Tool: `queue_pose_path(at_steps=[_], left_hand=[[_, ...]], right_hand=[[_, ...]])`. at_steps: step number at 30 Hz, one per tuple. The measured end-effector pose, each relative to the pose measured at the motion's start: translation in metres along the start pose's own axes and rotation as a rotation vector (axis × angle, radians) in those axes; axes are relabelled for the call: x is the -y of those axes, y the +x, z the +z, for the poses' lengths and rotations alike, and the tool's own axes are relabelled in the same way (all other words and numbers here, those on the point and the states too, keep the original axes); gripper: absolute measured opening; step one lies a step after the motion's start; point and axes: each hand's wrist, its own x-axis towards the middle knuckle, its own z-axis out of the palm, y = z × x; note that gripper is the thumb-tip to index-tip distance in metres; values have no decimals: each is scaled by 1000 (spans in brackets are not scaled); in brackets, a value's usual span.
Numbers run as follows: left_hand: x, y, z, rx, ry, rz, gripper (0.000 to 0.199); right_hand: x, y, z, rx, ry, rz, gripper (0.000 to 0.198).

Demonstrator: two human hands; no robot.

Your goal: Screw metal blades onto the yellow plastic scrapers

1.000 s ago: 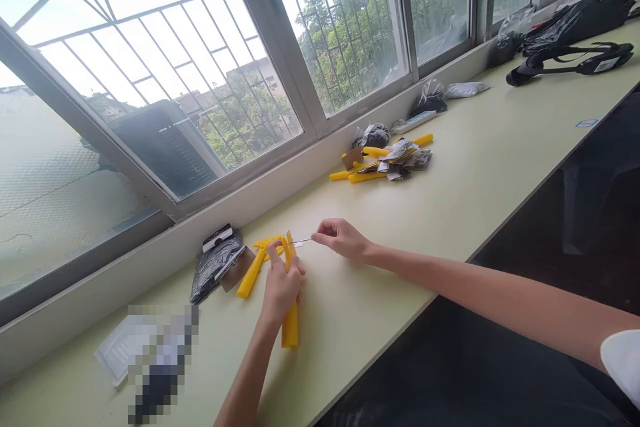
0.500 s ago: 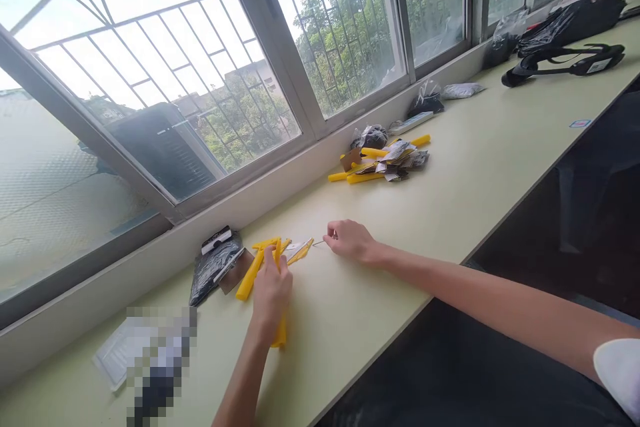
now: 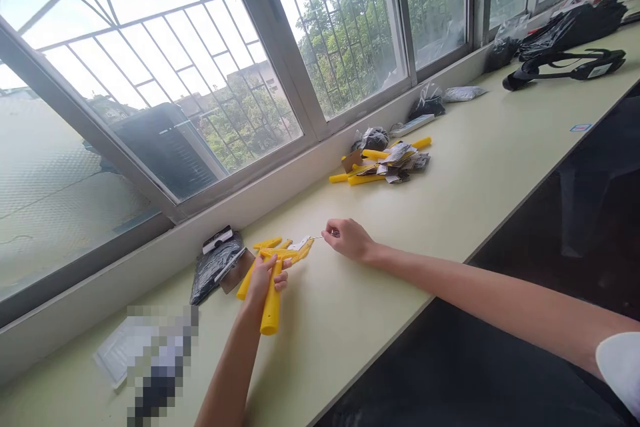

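My left hand (image 3: 263, 278) is closed around a yellow plastic handle (image 3: 271, 307) with a wider, T-shaped head, and its round butt end points toward me. A second yellow handle (image 3: 245, 285) lies on the table just behind that hand. Beyond the fingers are yellow pieces (image 3: 304, 252) with a white card-like piece (image 3: 301, 242) by them. To the right, my right hand (image 3: 349, 239) is pinched on a thin metal rod (image 3: 318, 237), whose tip reaches the yellow pieces. What kind of tool the rod belongs to is hidden in the fingers.
A black plastic-wrapped packet (image 3: 213, 267) and a brown flat piece (image 3: 236, 271) lie left of my hands. Farther right is a pile of yellow handles and cards (image 3: 397, 161). Bags and a black strapped device (image 3: 565, 70) stand along the window wall (image 3: 280, 167).
My left hand has turned over and shifted slightly left, tilting the yellow handle so its head and butt now show. The right hand has barely moved.
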Motion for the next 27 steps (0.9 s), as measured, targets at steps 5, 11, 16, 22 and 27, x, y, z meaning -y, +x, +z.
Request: queue_pose_path(at_steps=[5,11,16,22,27], left_hand=[[5,-4,0,-165,165,72,39],[5,-14,2,-546,1056,382,44],[17,-15,14,-735,1683,287,41],[26,9,33,-447,1752,661,41],[26,42,24,-247,1525,544,48]], right_hand=[[-2,0,1,48,-19,-29,20],[1,-1,1,106,-113,-94,18],[1,0,4,122,-125,-76,18],[-26,17,-23,-66,-200,132,23],[-43,15,-46,101,-232,85,21]])
